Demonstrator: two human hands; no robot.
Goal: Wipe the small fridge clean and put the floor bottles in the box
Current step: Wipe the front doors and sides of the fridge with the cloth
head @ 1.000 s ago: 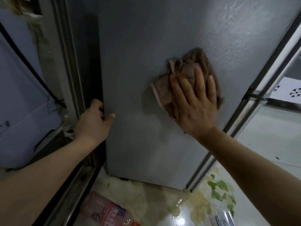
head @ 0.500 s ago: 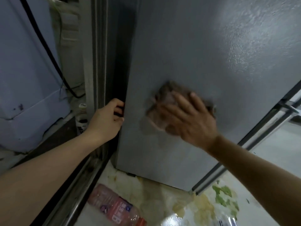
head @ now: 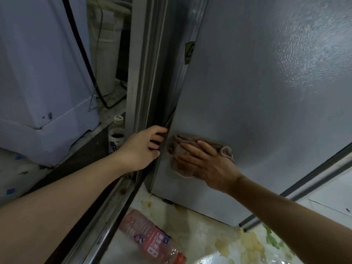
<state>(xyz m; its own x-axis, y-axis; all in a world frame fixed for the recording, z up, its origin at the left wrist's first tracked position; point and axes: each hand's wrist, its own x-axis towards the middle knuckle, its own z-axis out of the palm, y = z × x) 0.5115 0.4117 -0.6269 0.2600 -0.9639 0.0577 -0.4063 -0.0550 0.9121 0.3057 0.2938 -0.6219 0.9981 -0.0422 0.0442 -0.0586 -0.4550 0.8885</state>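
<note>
While the right hand (head: pixel 205 164) lies flat with fingers extended on a crumpled brown cloth (head: pixel 182 149), it presses that cloth against the lower part of the grey side panel of the small fridge (head: pixel 257 92), close to the panel's left edge. The left hand (head: pixel 142 147) is at that same edge, just beside the cloth, with its fingers curled round the corner of the fridge into the dark gap between the fridge and a metal frame (head: pixel 137 63); the two hands are near each other but apart. A yellow warning sticker (head: pixel 189 52) sits higher up on the narrow face of the fridge. On the floor (head: pixel 192 233) below, which is stained and strewn with pale and green scraps, a pink-labelled plastic bottle (head: pixel 150 239) lies on its side near the foot of the frame. A second bottle with a white cap (head: pixel 116 132) stands upright behind the frame, just left of the left hand. A white appliance (head: pixel 38 73) with a black cable (head: pixel 82 54) running down past its side fills the left of the view. The box is out of view.
</note>
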